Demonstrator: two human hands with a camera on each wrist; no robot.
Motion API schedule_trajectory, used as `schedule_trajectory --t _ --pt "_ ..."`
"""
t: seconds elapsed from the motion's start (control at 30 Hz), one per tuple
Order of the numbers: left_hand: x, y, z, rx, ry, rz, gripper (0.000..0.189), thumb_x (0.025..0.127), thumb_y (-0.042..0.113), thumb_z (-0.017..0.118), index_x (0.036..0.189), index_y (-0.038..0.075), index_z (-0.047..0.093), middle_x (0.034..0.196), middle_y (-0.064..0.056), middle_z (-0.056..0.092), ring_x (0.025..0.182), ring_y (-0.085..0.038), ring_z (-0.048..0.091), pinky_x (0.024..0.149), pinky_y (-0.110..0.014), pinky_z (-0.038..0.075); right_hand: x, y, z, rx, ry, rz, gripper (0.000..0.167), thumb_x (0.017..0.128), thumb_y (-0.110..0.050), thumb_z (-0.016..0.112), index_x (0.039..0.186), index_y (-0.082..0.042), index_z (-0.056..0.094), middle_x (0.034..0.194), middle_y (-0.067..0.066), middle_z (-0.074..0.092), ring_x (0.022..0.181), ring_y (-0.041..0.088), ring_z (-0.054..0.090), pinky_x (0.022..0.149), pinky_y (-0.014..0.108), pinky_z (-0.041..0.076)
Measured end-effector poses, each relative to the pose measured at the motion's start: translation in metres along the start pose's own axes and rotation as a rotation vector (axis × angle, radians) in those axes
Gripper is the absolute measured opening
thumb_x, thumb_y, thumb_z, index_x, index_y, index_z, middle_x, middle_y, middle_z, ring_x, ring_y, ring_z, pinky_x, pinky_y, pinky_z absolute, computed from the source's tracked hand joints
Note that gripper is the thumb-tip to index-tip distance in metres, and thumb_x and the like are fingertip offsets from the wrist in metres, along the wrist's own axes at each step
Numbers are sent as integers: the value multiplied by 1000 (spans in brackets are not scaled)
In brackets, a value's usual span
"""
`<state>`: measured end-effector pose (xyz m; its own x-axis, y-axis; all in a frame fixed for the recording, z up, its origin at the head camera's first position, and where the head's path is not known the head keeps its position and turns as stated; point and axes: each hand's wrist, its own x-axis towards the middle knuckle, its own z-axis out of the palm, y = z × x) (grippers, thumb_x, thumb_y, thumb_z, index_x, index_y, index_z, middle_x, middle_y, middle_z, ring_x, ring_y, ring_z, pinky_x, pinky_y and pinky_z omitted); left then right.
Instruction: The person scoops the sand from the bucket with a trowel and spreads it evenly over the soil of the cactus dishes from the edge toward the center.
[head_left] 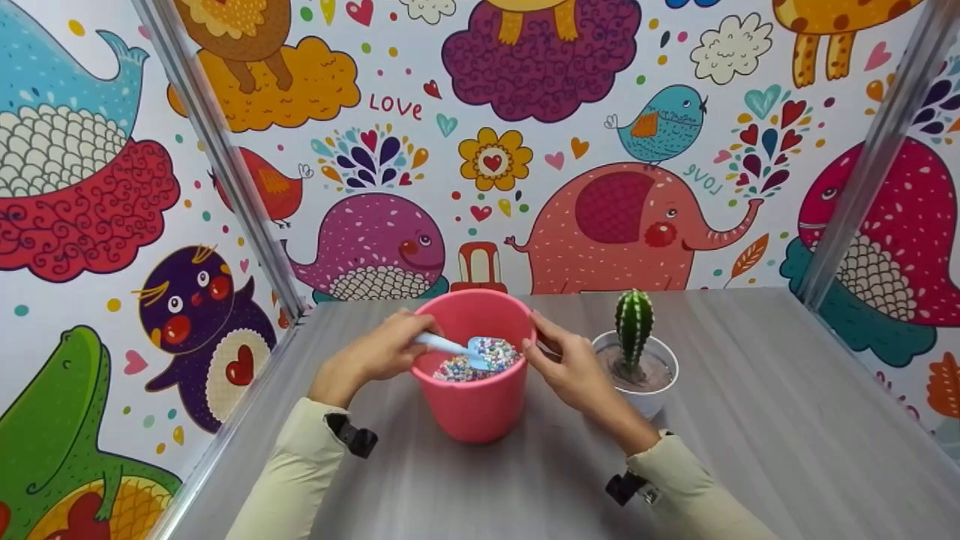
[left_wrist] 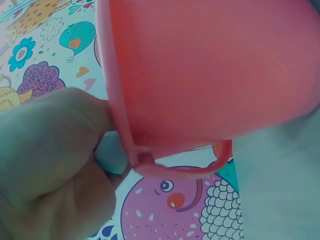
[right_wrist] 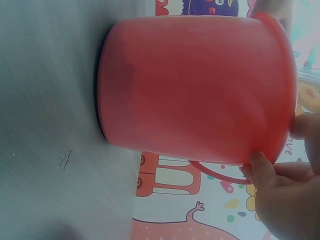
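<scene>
A pink bucket [head_left: 474, 409] stands on the grey table in the head view, with small multicoloured pebbles [head_left: 457, 369] inside. My left hand [head_left: 381, 351] is at its left rim and holds a light blue toy shovel [head_left: 444, 344] by the handle. The shovel's blade lies among the pebbles. On the opposite side, my right hand [head_left: 571, 366] pinches the bucket's rim. In the right wrist view, the right hand's fingers [right_wrist: 261, 167] press the bucket's outer wall near the rim. The bucket's handle [left_wrist: 187, 172] hangs along its side in the left wrist view.
A green cactus [head_left: 634, 330] stands in a white pot [head_left: 672, 369] just right of the bucket, behind my right forearm. Cartoon-printed walls [head_left: 480, 67] enclose the table [head_left: 780, 420] at the back and sides, with metal posts [head_left: 225, 161] at the corners.
</scene>
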<state>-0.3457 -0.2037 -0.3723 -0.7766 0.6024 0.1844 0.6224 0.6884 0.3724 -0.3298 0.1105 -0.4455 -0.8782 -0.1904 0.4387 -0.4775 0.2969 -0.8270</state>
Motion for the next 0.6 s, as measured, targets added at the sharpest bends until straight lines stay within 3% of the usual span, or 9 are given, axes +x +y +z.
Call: schedule_trajectory --t 0.27,0.6 --pt "-5 -5 2 -28 50 -9 18 101 -1 68 118 5 70 115 -10 76 104 -22 52 96 -43 43 -1 4 -1 55 13 10 60 103 -21 76 157 -4 55 160 16 58 145 32 61 106 40 55" --pt "-10 -7 5 -34 122 -13 17 103 1 68 119 6 70 116 -10 76 107 -24 51 99 -46 41 -2 7 -5 78 15 4 53 103 -21 77 151 -6 61 154 13 63 143 31 63 105 38 57"
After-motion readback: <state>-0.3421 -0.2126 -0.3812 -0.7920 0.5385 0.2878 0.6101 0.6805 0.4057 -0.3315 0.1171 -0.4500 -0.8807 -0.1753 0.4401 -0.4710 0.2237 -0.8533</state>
